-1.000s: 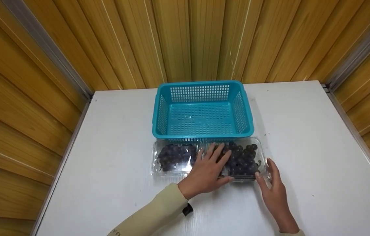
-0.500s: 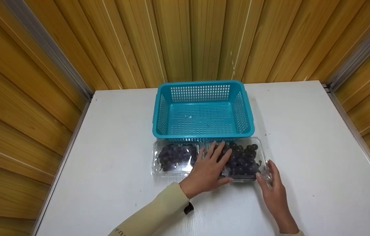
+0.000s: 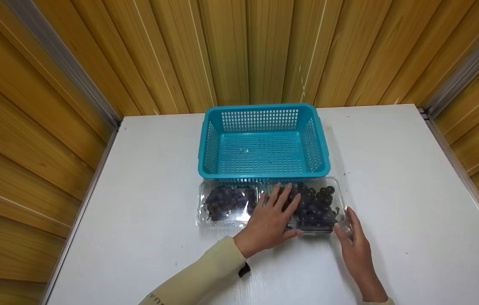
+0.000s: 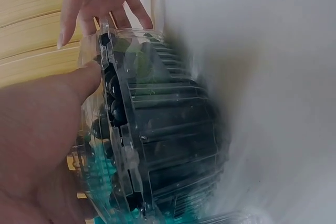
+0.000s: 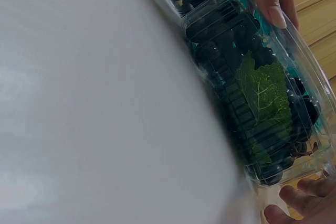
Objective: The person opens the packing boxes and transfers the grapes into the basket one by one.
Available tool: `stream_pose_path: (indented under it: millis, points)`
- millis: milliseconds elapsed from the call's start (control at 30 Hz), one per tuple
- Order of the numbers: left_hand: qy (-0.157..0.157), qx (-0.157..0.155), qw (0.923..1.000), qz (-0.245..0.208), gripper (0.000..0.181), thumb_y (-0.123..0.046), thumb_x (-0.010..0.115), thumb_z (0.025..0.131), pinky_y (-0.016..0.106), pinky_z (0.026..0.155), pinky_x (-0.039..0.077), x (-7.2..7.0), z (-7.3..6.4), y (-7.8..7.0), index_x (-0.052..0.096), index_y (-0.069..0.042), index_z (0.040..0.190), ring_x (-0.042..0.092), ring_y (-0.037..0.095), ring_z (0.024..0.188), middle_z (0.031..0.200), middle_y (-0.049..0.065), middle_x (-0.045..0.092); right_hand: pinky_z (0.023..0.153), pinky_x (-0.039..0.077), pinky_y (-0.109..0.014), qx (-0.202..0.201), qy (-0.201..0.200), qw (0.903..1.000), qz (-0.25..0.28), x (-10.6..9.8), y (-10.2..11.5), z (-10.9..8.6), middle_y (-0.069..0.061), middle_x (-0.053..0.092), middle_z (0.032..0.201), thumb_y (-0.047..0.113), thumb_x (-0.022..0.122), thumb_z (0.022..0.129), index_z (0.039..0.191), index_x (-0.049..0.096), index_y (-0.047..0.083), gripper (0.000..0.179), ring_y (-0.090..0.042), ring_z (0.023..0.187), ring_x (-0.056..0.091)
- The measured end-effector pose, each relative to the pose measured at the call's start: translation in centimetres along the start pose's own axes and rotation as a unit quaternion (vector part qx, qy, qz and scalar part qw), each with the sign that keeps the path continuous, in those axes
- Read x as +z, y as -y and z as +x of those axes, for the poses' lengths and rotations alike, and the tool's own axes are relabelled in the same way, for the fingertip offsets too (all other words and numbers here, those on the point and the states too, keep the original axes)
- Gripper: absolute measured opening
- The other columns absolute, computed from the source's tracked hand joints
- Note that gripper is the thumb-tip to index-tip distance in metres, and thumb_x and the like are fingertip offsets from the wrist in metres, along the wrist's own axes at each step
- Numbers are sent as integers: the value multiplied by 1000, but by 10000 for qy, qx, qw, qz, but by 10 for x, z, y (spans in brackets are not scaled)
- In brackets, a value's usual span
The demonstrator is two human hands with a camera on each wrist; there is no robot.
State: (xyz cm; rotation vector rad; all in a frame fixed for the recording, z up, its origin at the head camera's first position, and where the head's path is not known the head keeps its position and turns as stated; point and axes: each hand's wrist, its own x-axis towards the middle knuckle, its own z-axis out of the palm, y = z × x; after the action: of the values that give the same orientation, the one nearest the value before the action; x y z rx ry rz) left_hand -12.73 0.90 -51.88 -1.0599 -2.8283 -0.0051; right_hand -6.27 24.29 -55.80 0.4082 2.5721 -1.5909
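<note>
Both boxes lay side by side on the table (image 3: 150, 169), just in front of the basket (image 3: 263, 175); neither was inside it. The left box (image 3: 229, 204) appeared finished, lidded over its fruit and unhandled. The right box (image 3: 315, 208) seemed the one in hand: its lid was on, but whether it was latched could not be told, so securing it was judged possibly outstanding. The left hand (image 3: 269, 220) lay on that lid, fingers spread and gripping nothing. The right hand (image 3: 356, 250) had its fingers loosely extended about the right end, with no evident pinch. Count: two boxes, one basket, two hands, at least one leaf (image 5: 265, 95), seen through the right box; the grapes (image 3: 326, 195) overlapped too much to count.
</note>
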Motion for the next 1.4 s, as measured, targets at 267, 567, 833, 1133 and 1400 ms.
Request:
stream_pose_path:
  millis: [267, 567, 833, 1133, 1400]
  points:
    - [-86, 36, 9996, 284, 82, -70, 35, 93, 54, 111, 35, 3, -2, -2, 23, -18, 155, 24, 35, 147, 161, 13, 22, 117, 17, -60, -105, 51, 9999, 32, 1, 0, -1, -12, 7, 164, 49, 38, 101, 157, 1, 20, 73, -36, 150, 9]
    - [-106, 8, 9989, 467, 78, -66, 30, 96, 54, 111, 35, 9, -4, -6, 22, -16, 155, 24, 35, 147, 161, 13, 22, 116, 18, -60, -55, 15, 10000, 66, 2, -3, -1, -12, 8, 164, 49, 38, 101, 157, 1, 20, 73, -36, 150, 11]
    - [-303, 31, 9982, 516, 73, -63, 34, 97, 54, 109, 38, 8, -4, -7, 28, -16, 153, 29, 35, 146, 159, 14, 26, 116, 17, -61, -31, -17, 9998, 196, 3, -4, 0, -11, 7, 164, 47, 40, 101, 157, 0, 20, 73, -37, 150, 10]
    - [-489, 92, 9962, 708, 71, -62, 30, 98, 53, 106, 42, 9, -3, -7, 32, -14, 151, 34, 36, 143, 157, 15, 31, 117, 18, -59, -139, -85, 9996, 247, 4, -4, 0, -11, 7, 164, 48, 40, 101, 157, 2, 18, 74, -37, 150, 10]
    - [-651, 159, 9935, 921, 70, -62, 26, 98, 52, 104, 44, 8, -2, -7, 36, -14, 149, 39, 36, 140, 154, 15, 37, 117, 18, -59, -189, -126, 9992, 329, 4, -6, -1, -13, 10, 163, 45, 41, 102, 157, 4, 17, 73, -36, 150, 12]
